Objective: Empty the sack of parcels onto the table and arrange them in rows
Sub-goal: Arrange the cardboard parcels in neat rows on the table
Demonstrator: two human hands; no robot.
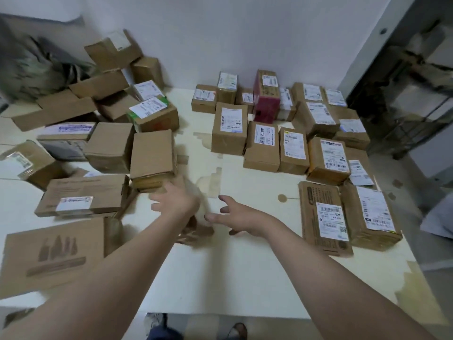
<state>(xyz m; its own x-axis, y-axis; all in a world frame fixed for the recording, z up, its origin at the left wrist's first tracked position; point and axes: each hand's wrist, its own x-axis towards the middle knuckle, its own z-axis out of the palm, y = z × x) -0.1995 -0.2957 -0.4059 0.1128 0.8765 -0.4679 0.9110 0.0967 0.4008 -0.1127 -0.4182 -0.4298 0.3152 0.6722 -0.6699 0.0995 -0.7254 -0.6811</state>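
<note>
On the white table, brown cardboard parcels with white labels stand in rows on the right half, among them a dark red box. A loose pile of parcels covers the left half, with a large flat printed carton at the near left. The crumpled grey-green sack lies at the far left corner. My left hand hovers with fingers spread just below a plain box. My right hand is beside it, fingers spread. A small blurred brown parcel lies under and between them, and neither hand grips it.
A white wall stands behind the table. Metal shelving is at the right, past the table's edge. The table's front edge runs near the bottom, with feet on the floor below. Bare tabletop shows in the middle and at the near right.
</note>
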